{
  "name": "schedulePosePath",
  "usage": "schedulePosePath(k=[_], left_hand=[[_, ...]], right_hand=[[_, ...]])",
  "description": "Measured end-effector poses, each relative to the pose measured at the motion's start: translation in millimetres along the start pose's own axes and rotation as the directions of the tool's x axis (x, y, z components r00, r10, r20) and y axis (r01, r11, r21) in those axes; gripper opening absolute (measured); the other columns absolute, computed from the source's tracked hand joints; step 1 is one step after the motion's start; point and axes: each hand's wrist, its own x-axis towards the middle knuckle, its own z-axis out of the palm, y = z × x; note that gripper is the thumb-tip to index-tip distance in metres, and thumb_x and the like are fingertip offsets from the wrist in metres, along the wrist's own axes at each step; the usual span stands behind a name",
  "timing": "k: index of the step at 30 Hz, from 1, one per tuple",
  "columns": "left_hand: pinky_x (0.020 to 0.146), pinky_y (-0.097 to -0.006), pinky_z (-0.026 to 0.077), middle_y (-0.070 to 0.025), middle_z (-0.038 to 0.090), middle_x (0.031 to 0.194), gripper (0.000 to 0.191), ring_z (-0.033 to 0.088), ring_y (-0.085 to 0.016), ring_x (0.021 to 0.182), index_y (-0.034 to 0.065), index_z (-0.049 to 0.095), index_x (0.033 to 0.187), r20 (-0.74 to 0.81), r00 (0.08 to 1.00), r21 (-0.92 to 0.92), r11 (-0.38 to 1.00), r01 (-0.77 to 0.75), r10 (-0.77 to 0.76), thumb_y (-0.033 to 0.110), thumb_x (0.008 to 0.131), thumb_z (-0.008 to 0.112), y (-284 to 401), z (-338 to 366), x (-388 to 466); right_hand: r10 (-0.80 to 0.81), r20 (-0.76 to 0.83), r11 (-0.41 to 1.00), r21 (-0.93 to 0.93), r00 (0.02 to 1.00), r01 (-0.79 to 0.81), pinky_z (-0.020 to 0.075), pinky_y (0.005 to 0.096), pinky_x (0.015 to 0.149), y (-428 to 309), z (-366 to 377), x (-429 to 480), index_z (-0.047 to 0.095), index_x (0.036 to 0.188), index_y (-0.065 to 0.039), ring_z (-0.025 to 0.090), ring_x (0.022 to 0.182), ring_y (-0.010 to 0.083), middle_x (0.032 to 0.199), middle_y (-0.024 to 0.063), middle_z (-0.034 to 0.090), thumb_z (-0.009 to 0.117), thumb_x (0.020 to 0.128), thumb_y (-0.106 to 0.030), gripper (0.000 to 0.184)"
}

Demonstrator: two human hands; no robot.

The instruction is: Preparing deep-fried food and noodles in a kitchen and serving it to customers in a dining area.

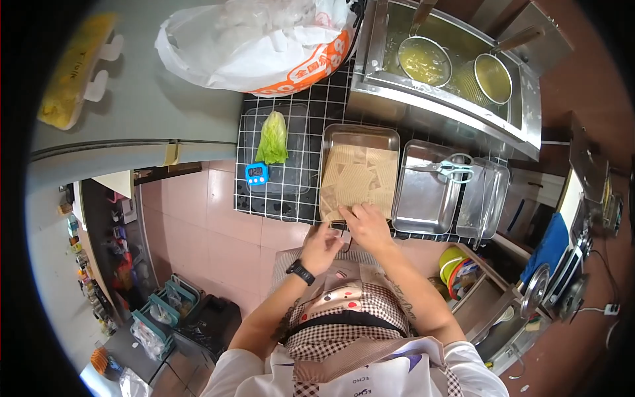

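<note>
Brown printed food paper (358,178) lines a steel tray (361,130) in front of me. My right hand (366,226) rests on the paper's near edge, fingers bent, a fingertip at its near left part. Close to the same corner is my left hand (322,248), fingers curled apart; whether it touches the paper cannot be told. A lettuce head (274,138) and a blue digital timer (256,174) lie to the left. Kitchen scissors (449,169) lie across the top of an adjoining steel tray (425,198). Another steel tray (488,198) stands beside it, with a thin metal utensil in it.
Beyond the trays, a fryer (446,101) holds two mesh strainers in liquid. A filled plastic bag (258,49) stands at the back left. White wire grid (297,211) covers the dark counter. A fridge-like cabinet (188,114) is on the left; a bucket (449,263) stands low right.
</note>
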Motion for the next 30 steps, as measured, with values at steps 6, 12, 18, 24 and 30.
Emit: schedulePosePath(k=[6,12,18,24,30], left_hand=[[0.063,-0.0287,0.047,-0.0068,0.057,0.077,0.010,0.056,-0.016,0.069,0.0001,0.058,0.091,-0.165,0.935,0.286,0.922,-0.260,0.315,0.000,0.083,0.064,32.7,-58.2,27.6],[0.061,-0.0297,0.050,-0.0075,0.059,0.077,0.020,0.062,-0.018,0.068,0.0008,0.055,0.093,-0.313,0.942,-0.171,0.983,0.067,-0.119,0.014,0.087,0.069,-0.8,-61.8,60.8],[0.052,-0.0253,0.051,-0.0100,0.065,0.082,0.030,0.064,-0.013,0.068,0.0011,0.052,0.101,-0.028,0.936,-0.321,0.890,0.325,-0.352,0.026,0.093,0.067,7.8,-47.8,50.8],[0.059,-0.0249,0.053,-0.0085,0.064,0.084,0.027,0.061,-0.011,0.069,0.0013,0.052,0.107,-0.107,0.954,-0.396,0.893,0.217,-0.279,0.017,0.092,0.068,4.1,-44.8,58.4],[0.068,-0.0225,0.049,-0.0055,0.066,0.083,0.029,0.062,-0.011,0.074,0.0003,0.055,0.115,-0.287,0.957,-0.423,0.900,-0.103,-0.025,0.006,0.089,0.067,54.8,-39.8,58.3]], right_hand=[[0.072,0.062,0.997,0.022,0.995,-0.073,0.0472,0.0380,0.077,-2.5,18.2,-13.6,0.062,0.125,-0.009,0.057,0.087,0.0260,0.092,0.0071,0.057,0.068,0.079,-0.015,0.047],[0.356,0.013,0.927,0.118,0.934,-0.355,0.0482,0.0417,0.078,0.3,-20.4,-11.3,0.058,0.117,-0.004,0.058,0.090,0.0297,0.098,0.0128,0.057,0.071,0.081,-0.025,0.043],[0.717,0.003,0.635,0.409,0.697,-0.655,0.0488,0.0430,0.072,34.4,-32.8,-25.4,0.058,0.102,-0.002,0.060,0.080,0.0339,0.091,0.0144,0.058,0.069,0.084,-0.020,0.028],[0.788,0.095,0.581,0.210,0.608,-0.786,0.0493,0.0439,0.073,41.6,-24.8,-32.5,0.058,0.103,-0.003,0.061,0.084,0.0348,0.093,0.0154,0.059,0.070,0.083,-0.021,0.030],[0.625,-0.147,0.761,0.336,0.767,-0.556,0.0458,0.0461,0.087,50.7,-26.1,-16.4,0.056,0.113,-0.002,0.055,0.100,0.0395,0.105,0.0200,0.057,0.067,0.082,-0.013,0.035]])
